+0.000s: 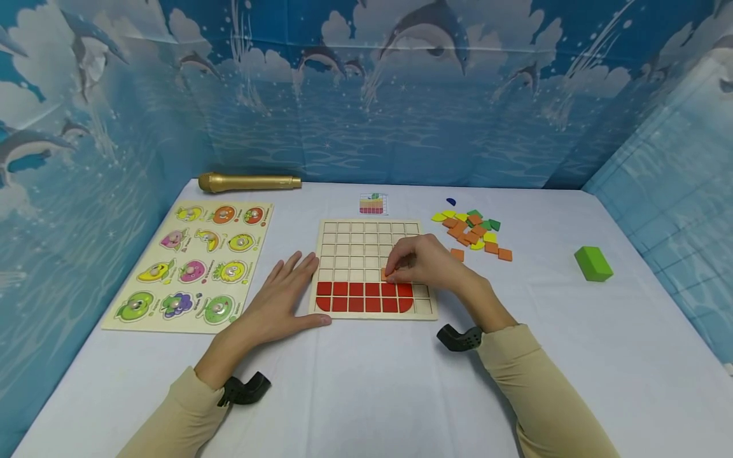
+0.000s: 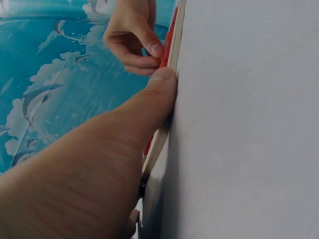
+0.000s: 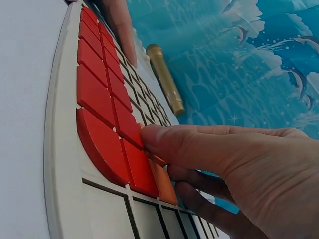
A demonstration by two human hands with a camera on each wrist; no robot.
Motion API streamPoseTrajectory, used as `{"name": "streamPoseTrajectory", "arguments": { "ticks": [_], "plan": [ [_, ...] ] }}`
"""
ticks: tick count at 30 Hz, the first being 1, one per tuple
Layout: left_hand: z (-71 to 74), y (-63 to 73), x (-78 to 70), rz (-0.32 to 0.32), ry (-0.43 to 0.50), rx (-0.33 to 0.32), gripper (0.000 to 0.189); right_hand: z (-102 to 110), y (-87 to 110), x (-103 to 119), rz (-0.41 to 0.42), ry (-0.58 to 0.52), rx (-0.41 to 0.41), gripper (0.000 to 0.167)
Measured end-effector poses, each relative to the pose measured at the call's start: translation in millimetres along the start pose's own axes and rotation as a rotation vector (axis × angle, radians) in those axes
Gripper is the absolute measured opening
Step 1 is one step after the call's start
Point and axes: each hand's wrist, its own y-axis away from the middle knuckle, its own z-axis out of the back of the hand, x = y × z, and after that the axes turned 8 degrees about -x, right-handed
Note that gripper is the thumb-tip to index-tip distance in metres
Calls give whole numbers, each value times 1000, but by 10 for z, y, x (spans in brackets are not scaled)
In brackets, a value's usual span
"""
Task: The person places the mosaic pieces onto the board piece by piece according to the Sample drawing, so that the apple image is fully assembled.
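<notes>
A pale wooden grid board [image 1: 355, 245] lies in front of me, its two nearest rows largely filled with red tiles [image 1: 364, 297]. My right hand [image 1: 425, 259] pinches an orange square tile [image 1: 384, 274] between thumb and fingers, just beyond the red rows. Another orange tile [image 3: 164, 185] sits in the grid beside the red ones in the right wrist view; the hand hides it in the head view. With fingers spread, my left hand [image 1: 279, 302] rests on the table, touching the board's left edge and near corner.
Loose orange, yellow and green tiles [image 1: 469, 230] and a dark blue piece [image 1: 451, 201] lie right of the board. A small picture card [image 1: 373, 203] is behind it. Left is a fruit puzzle board [image 1: 222, 267], with a gold microphone [image 1: 250, 182] beyond. A green block [image 1: 593, 263] stands far right.
</notes>
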Motion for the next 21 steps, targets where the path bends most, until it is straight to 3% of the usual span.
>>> {"name": "streamPoseTrajectory", "arguments": {
  "ticks": [8, 14, 21],
  "plan": [
    [1, 2, -6, 1, -2, 1, 113, 19, 13, 17, -55, 16, -49, 5],
    [7, 1, -11, -6, -9, -5, 113, 160, 53, -89, -158, 55, -214, 5],
    [11, 4, -15, -7, -13, -2, 113, 436, 185, -399, -219, 54, -369, 20]
  ]
}}
